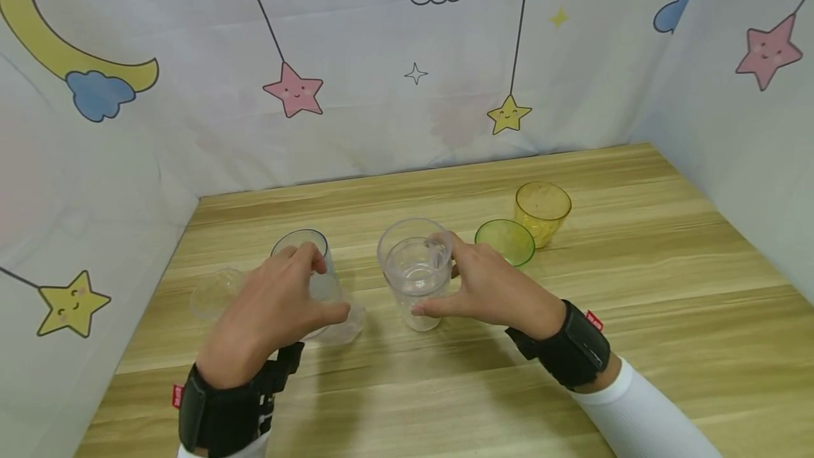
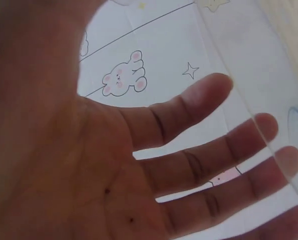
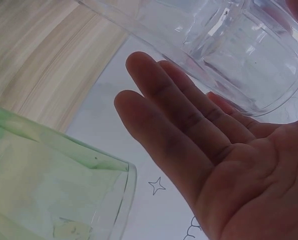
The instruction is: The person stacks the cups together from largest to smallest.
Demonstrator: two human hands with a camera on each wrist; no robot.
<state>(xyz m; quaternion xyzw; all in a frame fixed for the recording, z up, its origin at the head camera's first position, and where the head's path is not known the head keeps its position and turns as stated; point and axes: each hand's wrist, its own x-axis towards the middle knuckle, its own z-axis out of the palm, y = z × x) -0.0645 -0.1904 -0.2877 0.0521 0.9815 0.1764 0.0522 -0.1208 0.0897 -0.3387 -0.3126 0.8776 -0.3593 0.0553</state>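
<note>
A clear plastic cup [image 1: 413, 288] stands upright in the middle of the table, a smaller rim showing inside it. My right hand [image 1: 492, 281] is spread around its right side, the thumb along the near wall and the fingers behind. In the right wrist view those fingers [image 3: 161, 130] are nearly straight, the index apart from the cup. My left hand [image 1: 270, 306] arches over clear cups at the left, thumb and fingers wide apart. Behind it stands a blue-rimmed cup [image 1: 302, 237]. A clear cup's edge [image 2: 251, 107] crosses the left fingertips in the left wrist view.
Beyond my right hand stand a green cup [image 1: 505, 240] and a yellow cup [image 1: 542, 210], close together. A faint clear cup [image 1: 215, 294] is at the far left, partly hidden by my left hand. White printed cloth [image 1: 381, 133] borders the wooden table [image 1: 636, 288].
</note>
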